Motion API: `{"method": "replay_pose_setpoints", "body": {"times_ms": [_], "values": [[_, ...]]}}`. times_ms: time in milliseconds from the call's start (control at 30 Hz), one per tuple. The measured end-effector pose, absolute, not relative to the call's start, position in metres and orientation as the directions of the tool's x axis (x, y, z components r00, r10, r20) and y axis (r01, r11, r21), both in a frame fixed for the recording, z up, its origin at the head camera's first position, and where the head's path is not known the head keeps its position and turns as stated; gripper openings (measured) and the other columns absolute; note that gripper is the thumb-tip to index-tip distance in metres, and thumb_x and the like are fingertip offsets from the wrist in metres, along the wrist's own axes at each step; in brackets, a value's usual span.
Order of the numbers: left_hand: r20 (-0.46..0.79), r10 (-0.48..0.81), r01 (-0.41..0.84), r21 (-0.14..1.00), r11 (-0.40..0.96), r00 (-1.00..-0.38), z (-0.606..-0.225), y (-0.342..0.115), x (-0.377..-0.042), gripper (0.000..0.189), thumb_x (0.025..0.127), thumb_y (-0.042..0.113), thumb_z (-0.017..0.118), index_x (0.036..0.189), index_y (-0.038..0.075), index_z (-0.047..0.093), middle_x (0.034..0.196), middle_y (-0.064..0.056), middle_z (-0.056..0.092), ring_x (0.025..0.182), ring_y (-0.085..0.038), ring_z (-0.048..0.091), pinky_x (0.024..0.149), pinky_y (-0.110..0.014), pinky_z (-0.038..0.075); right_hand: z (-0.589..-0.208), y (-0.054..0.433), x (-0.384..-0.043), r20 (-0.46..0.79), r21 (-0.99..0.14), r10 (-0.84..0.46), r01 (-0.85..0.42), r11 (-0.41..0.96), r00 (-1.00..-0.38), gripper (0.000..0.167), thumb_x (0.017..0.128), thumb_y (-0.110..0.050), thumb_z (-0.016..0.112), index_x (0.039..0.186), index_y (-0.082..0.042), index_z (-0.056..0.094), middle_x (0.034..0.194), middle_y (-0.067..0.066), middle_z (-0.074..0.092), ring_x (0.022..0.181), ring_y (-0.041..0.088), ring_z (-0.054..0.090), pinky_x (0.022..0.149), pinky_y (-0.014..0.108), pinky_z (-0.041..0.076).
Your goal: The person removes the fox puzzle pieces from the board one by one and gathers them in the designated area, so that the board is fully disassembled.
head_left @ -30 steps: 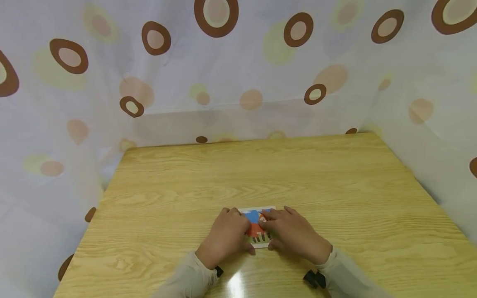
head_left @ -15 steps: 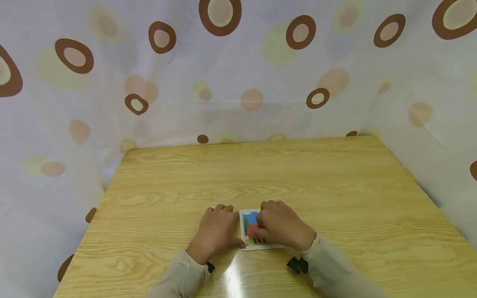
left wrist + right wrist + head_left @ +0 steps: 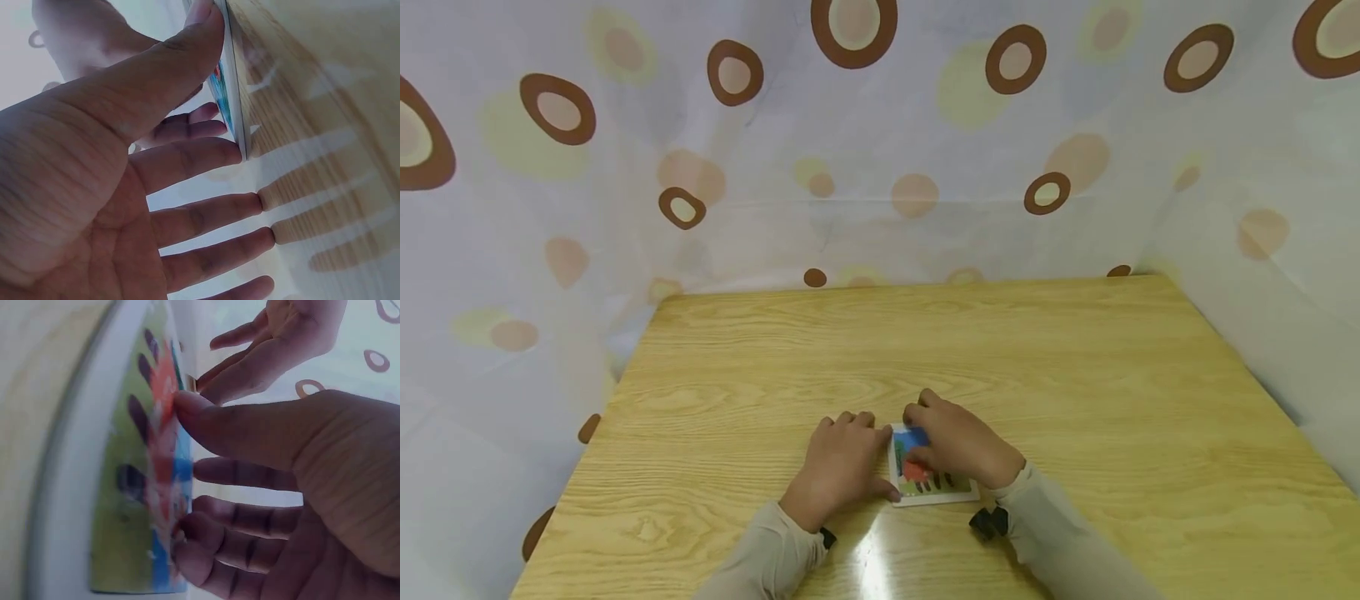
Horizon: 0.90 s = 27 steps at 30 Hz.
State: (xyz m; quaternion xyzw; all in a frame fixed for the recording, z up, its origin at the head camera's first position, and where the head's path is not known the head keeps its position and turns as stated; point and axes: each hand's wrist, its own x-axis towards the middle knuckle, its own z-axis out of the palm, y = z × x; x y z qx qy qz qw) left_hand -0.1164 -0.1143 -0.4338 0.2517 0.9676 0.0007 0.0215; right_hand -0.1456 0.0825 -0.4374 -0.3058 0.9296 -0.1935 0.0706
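Note:
A small flat picture board with a white border lies on the table, showing a reddish-orange animal with dark legs on green and blue. My left hand rests at its left side, the thumb at the near corner and the index finger at the far one. In the left wrist view, the extended fingertips of that hand touch the tabletop. Over the picture's upper right part is my right hand, hiding the animal's head. Its thumb and fingertips touch the picture surface in the right wrist view.
The wood-grain table extends around the board on all sides. A pale curtain with brown ovals hangs along the back and sides. Small dark devices sit under both wrists.
Both hands have shifted; the left one drew away to the board's left edge. The right hand slid left and farther over the picture, and its wrist turned. More of the left border shows.

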Motion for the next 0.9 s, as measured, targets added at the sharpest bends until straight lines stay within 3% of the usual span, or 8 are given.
{"method": "replay_pose_setpoints", "body": {"times_ms": [200, 600, 900], "values": [[-0.062, 0.487, 0.488, -0.001, 0.873, -0.871, -0.4335, -0.1121, -0.1166, 0.085, 0.069, 0.074, 0.082, 0.135, 0.021, 0.070, 0.119, -0.005, 0.067, 0.108, -0.028, 0.064, 0.080, -0.044, 0.053, -0.4404, 0.0851, -0.1446, 0.024, -0.435, -0.606, -0.554, 0.710, -0.795, 0.025, 0.091, -0.012, 0.080, 0.111, -0.005, 0.066, 0.104, 0.004, 0.049, 0.072, 0.013, 0.050, 0.064, 0.029, 0.047], [-0.037, 0.496, 0.496, -0.001, 0.868, -0.867, -0.4361, -0.1137, -0.1158, 0.084, 0.068, 0.075, 0.081, 0.133, 0.022, 0.072, 0.116, -0.003, 0.069, 0.100, -0.026, 0.065, 0.075, -0.042, 0.053, -0.4390, 0.0829, -0.1430, -0.021, -0.458, -0.626, -0.549, 0.699, -0.780, 0.020, 0.090, -0.009, 0.080, 0.101, -0.004, 0.064, 0.094, 0.003, 0.052, 0.074, 0.013, 0.048, 0.066, 0.029, 0.045], [-0.049, 0.496, 0.497, -0.018, 0.868, -0.867, -0.4335, -0.1142, -0.1178, 0.087, 0.067, 0.076, 0.081, 0.135, 0.023, 0.071, 0.120, -0.003, 0.071, 0.101, -0.025, 0.066, 0.076, -0.042, 0.052, -0.4407, 0.0828, -0.1444, -0.012, -0.487, -0.652, -0.565, 0.666, -0.758, 0.032, 0.093, -0.012, 0.078, 0.122, -0.006, 0.068, 0.101, 0.004, 0.056, 0.078, 0.013, 0.049, 0.070, 0.031, 0.047]]}}
